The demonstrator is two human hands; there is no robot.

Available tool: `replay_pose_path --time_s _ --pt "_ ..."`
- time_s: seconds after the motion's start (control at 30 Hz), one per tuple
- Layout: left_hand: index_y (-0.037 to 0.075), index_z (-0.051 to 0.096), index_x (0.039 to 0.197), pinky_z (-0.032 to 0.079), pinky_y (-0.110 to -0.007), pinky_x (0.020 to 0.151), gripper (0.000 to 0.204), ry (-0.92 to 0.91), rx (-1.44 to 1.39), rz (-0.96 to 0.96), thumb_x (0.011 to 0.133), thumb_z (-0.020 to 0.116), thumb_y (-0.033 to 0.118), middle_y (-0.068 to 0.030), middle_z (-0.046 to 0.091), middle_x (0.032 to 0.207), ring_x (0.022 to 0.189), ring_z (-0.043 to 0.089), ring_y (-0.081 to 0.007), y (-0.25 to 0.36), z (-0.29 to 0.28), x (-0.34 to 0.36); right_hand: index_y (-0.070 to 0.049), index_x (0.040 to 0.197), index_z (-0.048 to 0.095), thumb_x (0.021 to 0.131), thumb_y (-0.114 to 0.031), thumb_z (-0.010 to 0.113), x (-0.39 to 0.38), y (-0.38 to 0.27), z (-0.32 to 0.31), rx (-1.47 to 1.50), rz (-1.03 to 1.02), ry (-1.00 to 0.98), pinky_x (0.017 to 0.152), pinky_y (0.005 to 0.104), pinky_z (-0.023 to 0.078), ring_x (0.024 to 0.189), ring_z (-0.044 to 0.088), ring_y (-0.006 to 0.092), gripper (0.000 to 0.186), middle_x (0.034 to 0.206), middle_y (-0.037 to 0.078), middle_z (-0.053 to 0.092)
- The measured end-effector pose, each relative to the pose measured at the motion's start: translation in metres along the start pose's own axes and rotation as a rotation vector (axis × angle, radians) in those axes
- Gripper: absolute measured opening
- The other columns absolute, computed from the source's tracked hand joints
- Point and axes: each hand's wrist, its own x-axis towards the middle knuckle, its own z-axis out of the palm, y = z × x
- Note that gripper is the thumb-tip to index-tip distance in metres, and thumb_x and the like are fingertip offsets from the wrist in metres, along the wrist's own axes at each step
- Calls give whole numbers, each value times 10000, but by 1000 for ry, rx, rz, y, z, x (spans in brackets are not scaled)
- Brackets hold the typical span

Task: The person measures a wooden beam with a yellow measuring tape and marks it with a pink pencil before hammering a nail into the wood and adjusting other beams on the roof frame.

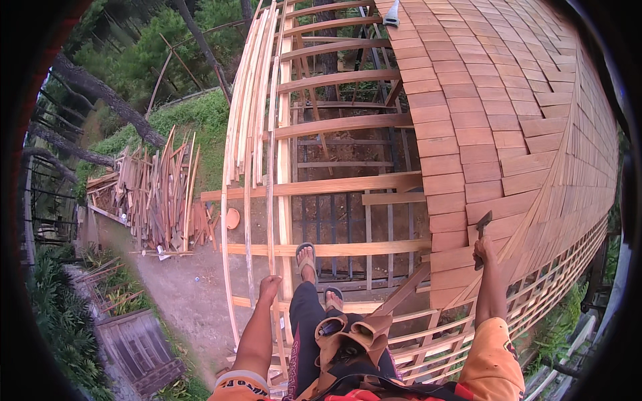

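My left hand point(269, 289) is closed beside the long thin battens point(271, 214) running up the frame; whether it holds anything is hidden. My right hand point(483, 251) grips a dark hammer-like tool point(484, 226) over the wooden shingles point(465, 167) near the lower part of the covered roof. My sandaled feet point(306, 264) are on the open timber frame, one near a crosswise rafter point(348, 248). A brown leather tool pouch point(351, 337) hangs at my waist.
Curved rafters point(338, 83) span a drop to the ground far below. A handsaw point(391, 13) lies at the shingles' upper edge. Loose strips point(247, 93) lie along the left. Below are a scrap wood pile point(154, 194), trees and plants. An open batten grid point(435, 341) runs along the lower right.
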Motion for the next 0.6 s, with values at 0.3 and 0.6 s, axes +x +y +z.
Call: replay_pose_path --time_s 0.3,0.6 --pt "-19 733 928 494 -318 752 272 97 164 -118 845 693 237 -78 705 835 797 634 -158 72 -31 61 -258 949 753 883 -482 607 20 -59 -54 -47 -58 38 656 403 417 825 663 128 275 908 -91 712" --pt "-32 719 970 493 -304 748 248 1 77 -62 855 662 181 -81 702 858 803 629 -151 213 -3 128 -223 1036 740 868 -479 621 29 -49 14 99 58 -104 690 400 454 901 673 192 328 934 -40 724"
